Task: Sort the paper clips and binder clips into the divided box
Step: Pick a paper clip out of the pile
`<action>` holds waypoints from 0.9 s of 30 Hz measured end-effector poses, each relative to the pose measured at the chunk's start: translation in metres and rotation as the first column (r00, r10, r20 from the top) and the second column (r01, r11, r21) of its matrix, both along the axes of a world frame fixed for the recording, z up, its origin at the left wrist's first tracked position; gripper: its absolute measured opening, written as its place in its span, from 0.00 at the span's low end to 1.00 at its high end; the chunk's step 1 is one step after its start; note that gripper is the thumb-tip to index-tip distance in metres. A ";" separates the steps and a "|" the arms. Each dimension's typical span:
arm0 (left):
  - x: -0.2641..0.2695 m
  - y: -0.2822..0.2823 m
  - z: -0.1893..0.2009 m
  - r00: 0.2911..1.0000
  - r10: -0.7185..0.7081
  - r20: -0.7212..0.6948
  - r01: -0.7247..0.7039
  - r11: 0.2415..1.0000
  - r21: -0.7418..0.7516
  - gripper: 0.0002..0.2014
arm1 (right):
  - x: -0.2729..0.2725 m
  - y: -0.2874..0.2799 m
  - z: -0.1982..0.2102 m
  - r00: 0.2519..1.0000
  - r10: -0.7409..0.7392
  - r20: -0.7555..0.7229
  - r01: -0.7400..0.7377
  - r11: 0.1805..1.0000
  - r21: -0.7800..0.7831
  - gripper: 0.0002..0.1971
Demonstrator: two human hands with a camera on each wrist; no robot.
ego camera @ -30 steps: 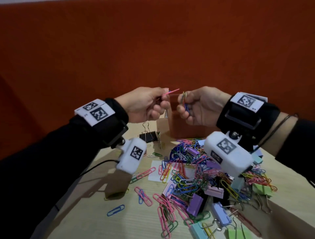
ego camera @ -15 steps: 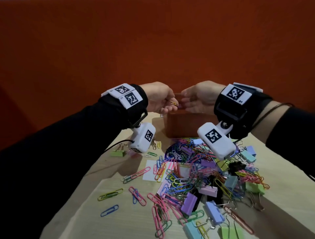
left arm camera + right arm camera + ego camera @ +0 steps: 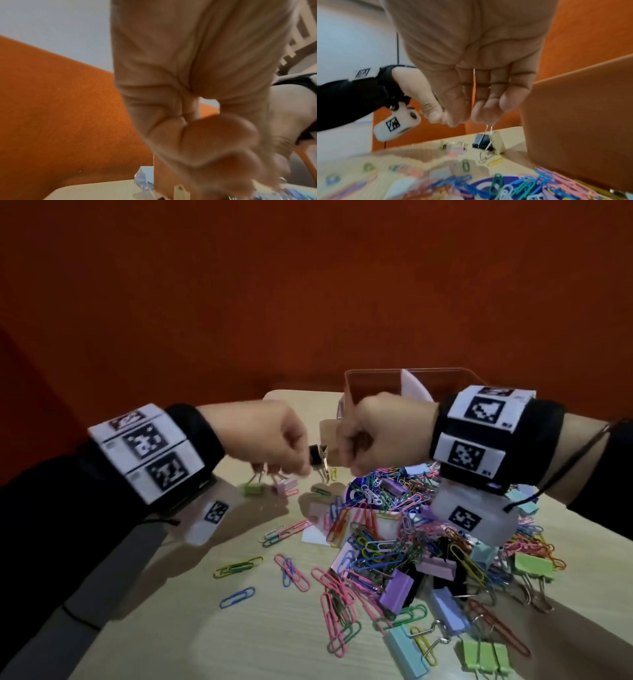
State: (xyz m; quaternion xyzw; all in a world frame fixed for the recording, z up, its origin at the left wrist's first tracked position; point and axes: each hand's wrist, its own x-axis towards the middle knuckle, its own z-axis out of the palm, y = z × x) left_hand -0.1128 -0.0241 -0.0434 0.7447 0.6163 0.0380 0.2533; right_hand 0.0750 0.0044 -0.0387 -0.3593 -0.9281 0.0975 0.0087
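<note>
My left hand (image 3: 270, 436) hangs with fingers curled; what it holds I cannot tell. Just right of it stands a black binder clip (image 3: 315, 456). My right hand (image 3: 380, 433) is curled too, contents unclear, the divided box (image 3: 373, 381) behind it, the clip heap (image 3: 394, 529) below

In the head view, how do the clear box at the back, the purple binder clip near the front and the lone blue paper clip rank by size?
As they look:
1. clear box, though farthest back
2. purple binder clip
3. blue paper clip
</note>
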 end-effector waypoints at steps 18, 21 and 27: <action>-0.023 -0.059 -0.033 0.904 -0.220 -0.366 0.194 0.975 -0.107 0.03 | -0.088 -0.029 -0.035 0.852 0.290 0.436 -0.342 0.939 0.043 0.11; -0.026 -0.055 -0.032 0.922 -0.217 -0.321 0.187 0.975 -0.121 0.02 | -0.087 -0.027 -0.037 0.850 0.288 0.442 -0.313 0.950 -0.017 0.09; -0.031 -0.046 -0.031 0.984 -0.120 -0.128 0.105 0.987 -0.123 0.07 | -0.078 -0.019 -0.030 0.902 0.233 0.363 -0.236 0.971 -0.039 0.07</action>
